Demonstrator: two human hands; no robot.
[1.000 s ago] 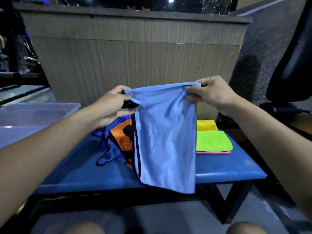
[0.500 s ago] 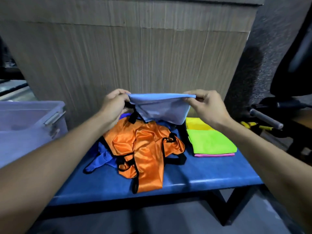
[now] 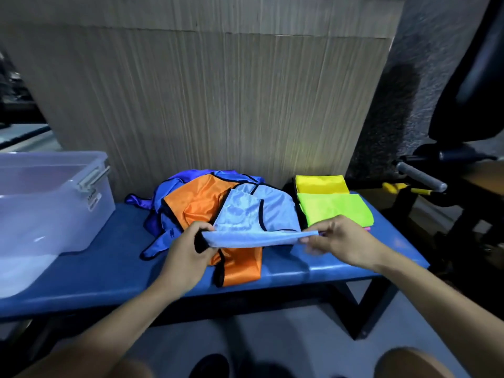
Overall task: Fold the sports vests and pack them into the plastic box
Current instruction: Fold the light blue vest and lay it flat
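Padded blue bench (image 3: 109, 268) with dark metal legs, set against a ribbed beige panel wall (image 3: 218, 105).

Left hand (image 3: 188, 255): fingers curled, pinching the near left corner of a light blue mesh sports vest (image 3: 259, 214) with black trim. Right hand (image 3: 341, 241): thumb and fingers pinching the near right corner of the same vest. The near edge is pulled taut between the 2 hands and lifted just off the bench; the far part of the vest lies spread over the heap behind.

Heap, mid-bench: a shiny orange vest (image 3: 207, 203) with black binding, crumpled, 1 end hanging toward the bench's front edge; under and behind it a dark blue vest (image 3: 152, 211), a strap trailing out to the left.

Right end of bench: stack of folded vests, lime green (image 3: 332, 208) on top, yellow (image 3: 321, 184) showing behind it, a pink edge (image 3: 366, 228) just visible below (how many lie in the stack cannot be told).

Left end of bench: translucent plastic storage box (image 3: 54, 214) with a grey latch handle, open top, well apart from the vest being held. Contents not readable through the wall.
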